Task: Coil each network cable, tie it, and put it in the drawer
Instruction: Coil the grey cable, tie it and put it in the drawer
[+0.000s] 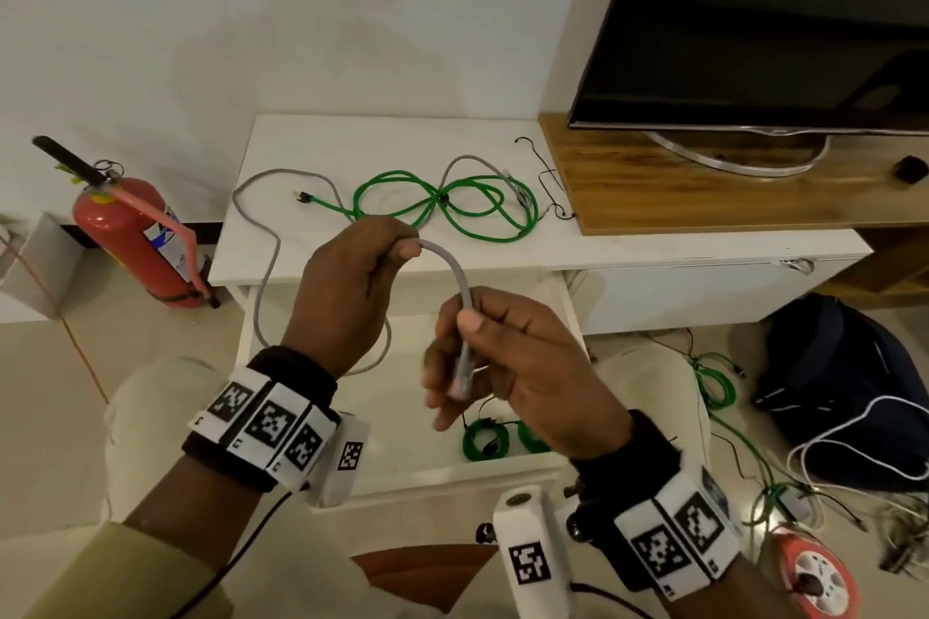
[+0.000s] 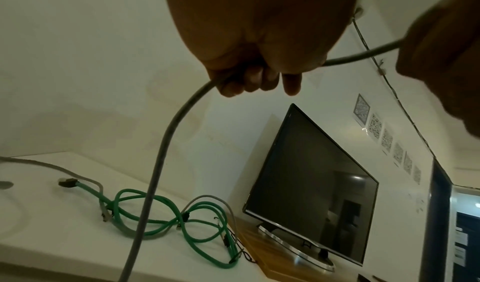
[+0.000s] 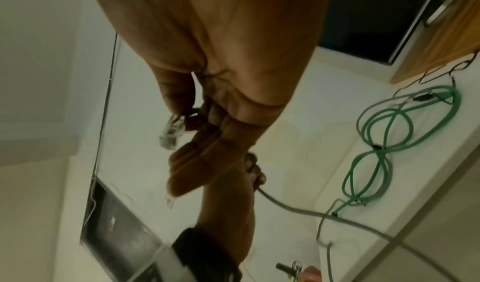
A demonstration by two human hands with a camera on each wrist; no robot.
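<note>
A grey network cable [image 1: 455, 266] arches between both hands above the open drawer [image 1: 402, 462]. My left hand [image 1: 352, 276] grips it in a fist; from there it drops and runs back onto the white cabinet top [image 1: 281, 146]. My right hand [image 1: 497, 357] pinches the cable just behind its clear plug [image 1: 460, 374], which hangs down by the palm. In the right wrist view the plug [image 3: 172, 131] juts out beside the thumb. A green cable [image 1: 442, 204] lies looped on the cabinet top. Two coiled green cables [image 1: 485, 440] lie in the drawer.
A television [image 1: 754, 15] stands on a wooden shelf [image 1: 704, 201] at the right. A red fire extinguisher [image 1: 130, 236] stands on the floor at the left. A dark backpack [image 1: 844, 367], loose cables [image 1: 714, 382] and a red reel [image 1: 814, 578] lie on the floor at the right.
</note>
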